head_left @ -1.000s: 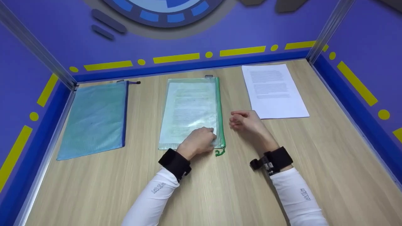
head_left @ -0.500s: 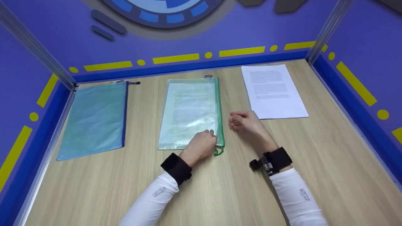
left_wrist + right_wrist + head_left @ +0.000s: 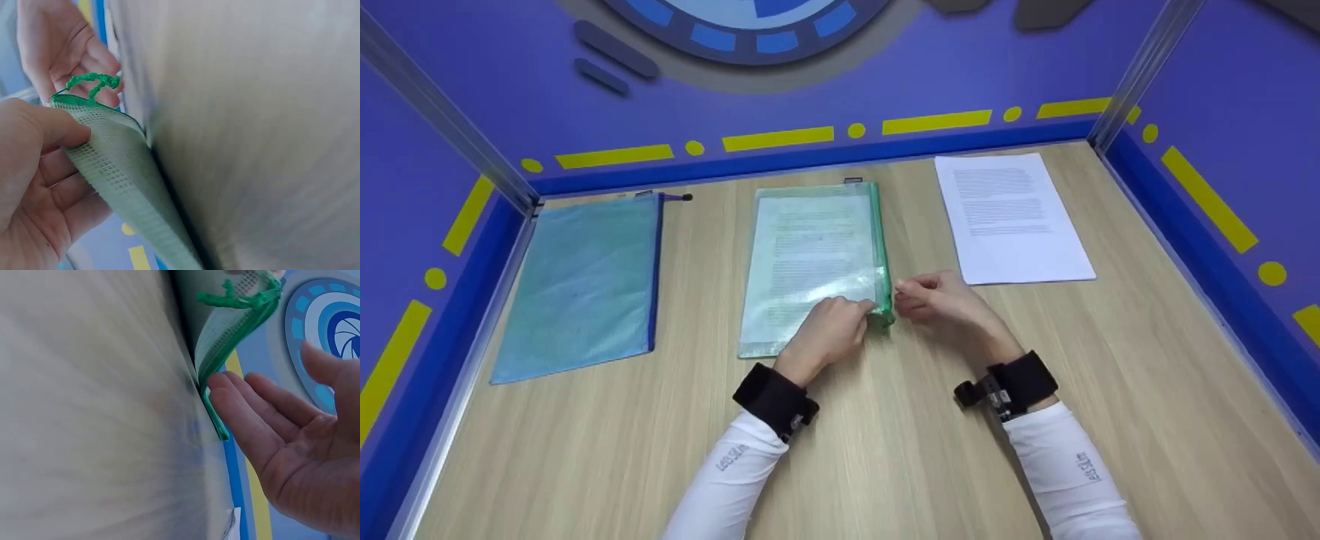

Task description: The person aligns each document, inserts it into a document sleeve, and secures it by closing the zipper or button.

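Observation:
A clear green zipper pouch (image 3: 810, 247) with a printed sheet inside lies mid-table, its green zipper edge to the right. My left hand (image 3: 829, 330) pinches its near right corner between thumb and fingers and holds that corner raised off the table. From the lifted corner hangs a green cord pull (image 3: 95, 79), plain in the left wrist view. My right hand (image 3: 937, 300) is just right of the zipper edge, its fingers loosely bent and thumb apart in the right wrist view (image 3: 292, 433). It holds nothing; whether a fingertip touches the edge I cannot tell.
A blue zipper pouch (image 3: 585, 277) with a dark blue edge lies at the left. Printed paper sheets (image 3: 1012, 217) lie at the back right. Purple walls (image 3: 810, 90) enclose the wooden table (image 3: 930, 465) at the back and both sides.
My left hand has taken the pouch's near right corner and raised it, bending the zipper edge up. My right hand has shifted slightly left toward that edge.

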{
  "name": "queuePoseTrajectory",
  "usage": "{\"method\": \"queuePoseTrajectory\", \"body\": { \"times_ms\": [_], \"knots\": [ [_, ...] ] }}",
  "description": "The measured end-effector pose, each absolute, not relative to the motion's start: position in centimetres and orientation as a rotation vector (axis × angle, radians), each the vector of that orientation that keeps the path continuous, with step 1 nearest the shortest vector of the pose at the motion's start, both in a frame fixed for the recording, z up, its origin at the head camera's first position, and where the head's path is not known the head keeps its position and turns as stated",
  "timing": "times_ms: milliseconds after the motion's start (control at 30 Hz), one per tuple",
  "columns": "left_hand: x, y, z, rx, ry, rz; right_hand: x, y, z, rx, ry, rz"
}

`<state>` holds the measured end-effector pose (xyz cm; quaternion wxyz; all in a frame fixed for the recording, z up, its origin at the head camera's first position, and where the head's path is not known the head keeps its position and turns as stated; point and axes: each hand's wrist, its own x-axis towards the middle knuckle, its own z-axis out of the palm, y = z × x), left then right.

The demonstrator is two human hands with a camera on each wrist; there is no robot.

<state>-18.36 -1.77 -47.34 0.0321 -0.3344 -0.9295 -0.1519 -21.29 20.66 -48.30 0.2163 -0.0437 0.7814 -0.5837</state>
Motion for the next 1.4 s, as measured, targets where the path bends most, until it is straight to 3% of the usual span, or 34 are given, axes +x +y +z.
{"method": "queuePoseTrajectory", "body": {
  "times_ms": [467,1400],
  "knots": [
    [-18.3,-3.2,-47.3,-0.777,-2.809,-0.871,-19.9,18.8,-47.6,-0.394,2.243,-1.453],
    [-17.9,-4.6,-46.8,-0.803,-2.659,-1.018,-20.8,18.3,-47.0,-0.315,2.356,-1.772]
  ]
}}
